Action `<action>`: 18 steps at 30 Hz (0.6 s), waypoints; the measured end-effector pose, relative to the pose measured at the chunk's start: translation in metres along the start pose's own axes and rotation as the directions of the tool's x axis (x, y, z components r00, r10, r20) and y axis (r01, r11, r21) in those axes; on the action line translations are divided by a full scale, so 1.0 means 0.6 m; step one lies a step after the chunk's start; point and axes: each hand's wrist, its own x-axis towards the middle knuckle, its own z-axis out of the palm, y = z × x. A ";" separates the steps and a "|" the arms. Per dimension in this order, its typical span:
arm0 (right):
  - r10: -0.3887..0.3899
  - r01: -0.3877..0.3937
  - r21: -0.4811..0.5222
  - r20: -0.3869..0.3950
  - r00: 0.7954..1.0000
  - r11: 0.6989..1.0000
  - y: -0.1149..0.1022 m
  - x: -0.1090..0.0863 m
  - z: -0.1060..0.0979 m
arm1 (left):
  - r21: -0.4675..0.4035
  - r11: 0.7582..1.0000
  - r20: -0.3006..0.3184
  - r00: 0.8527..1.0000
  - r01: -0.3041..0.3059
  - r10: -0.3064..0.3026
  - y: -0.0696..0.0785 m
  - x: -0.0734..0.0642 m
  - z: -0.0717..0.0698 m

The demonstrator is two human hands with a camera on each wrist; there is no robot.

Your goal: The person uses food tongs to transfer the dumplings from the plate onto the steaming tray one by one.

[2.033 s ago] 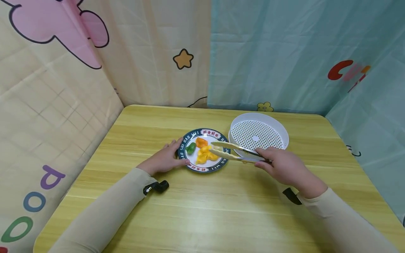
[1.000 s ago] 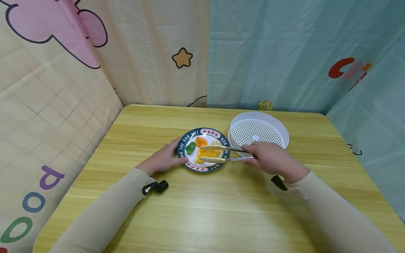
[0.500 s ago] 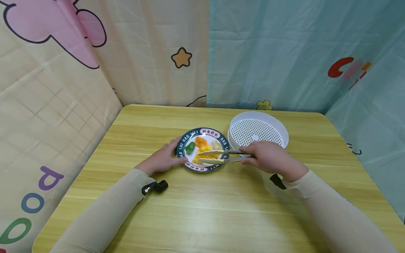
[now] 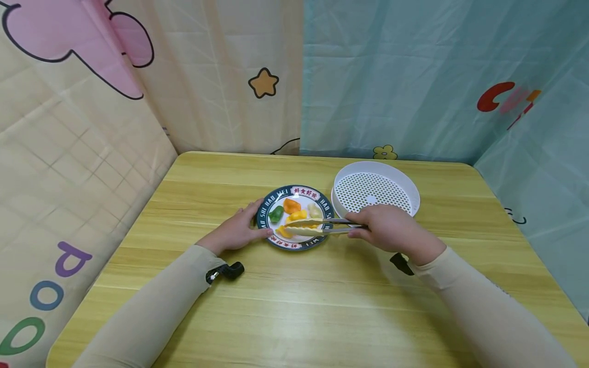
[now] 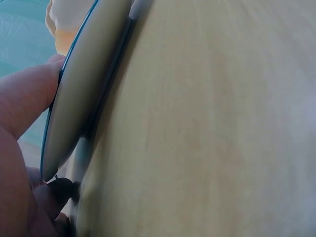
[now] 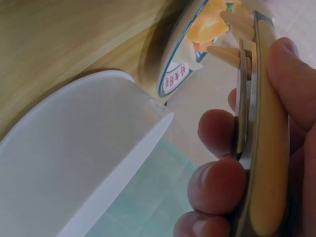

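Observation:
My left hand (image 4: 236, 230) holds the near-left rim of a round plate (image 4: 263, 217) with a dark patterned border. In the left wrist view, the thumb (image 5: 29, 94) lies against the plate's edge. Dumpling-shaped pieces lie on the plate: a green one (image 4: 276, 214), an orange one (image 4: 292, 206), a whitish one (image 4: 315, 210) and some yellow ones (image 4: 296, 215). My right hand (image 4: 391, 230) grips metal tongs (image 4: 338, 221) with pale yellow tips. Those tips reach over the plate at the yellow pieces, partly covering them; whether they pinch one cannot be told.
A white round steamer basket (image 4: 414, 197) with a perforated floor stands right of the plate, close to its rim and to my right hand. Both rest on a wood-grain table (image 4: 294, 306). Printed curtains (image 4: 221, 76) hang behind and at the sides.
My right hand has moved left, bringing the tongs further over the plate. Their arms have drawn closer together around the yellow pieces. The whitish piece shows more fully. My left hand stays at the rim.

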 end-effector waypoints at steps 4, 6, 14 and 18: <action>0.008 -0.008 -0.016 -0.014 1.000 1.000 0.001 -0.001 0.002 | 0.002 1.000 0.000 1.000 0.005 -0.005 0.000 -0.001 0.000; 0.011 -0.012 -0.023 -0.023 1.000 1.000 0.001 -0.001 0.003 | 0.003 1.000 0.002 1.000 0.006 -0.006 0.000 -0.001 0.000; 0.024 -0.025 -0.021 -0.047 0.999 0.999 0.003 -0.003 0.004 | -0.005 1.000 0.007 1.000 0.013 -0.013 0.001 -0.001 -0.001; 0.039 -0.040 -0.021 -0.057 0.998 0.999 0.006 -0.005 0.003 | -0.002 1.000 0.009 1.000 0.016 -0.016 0.001 -0.001 -0.002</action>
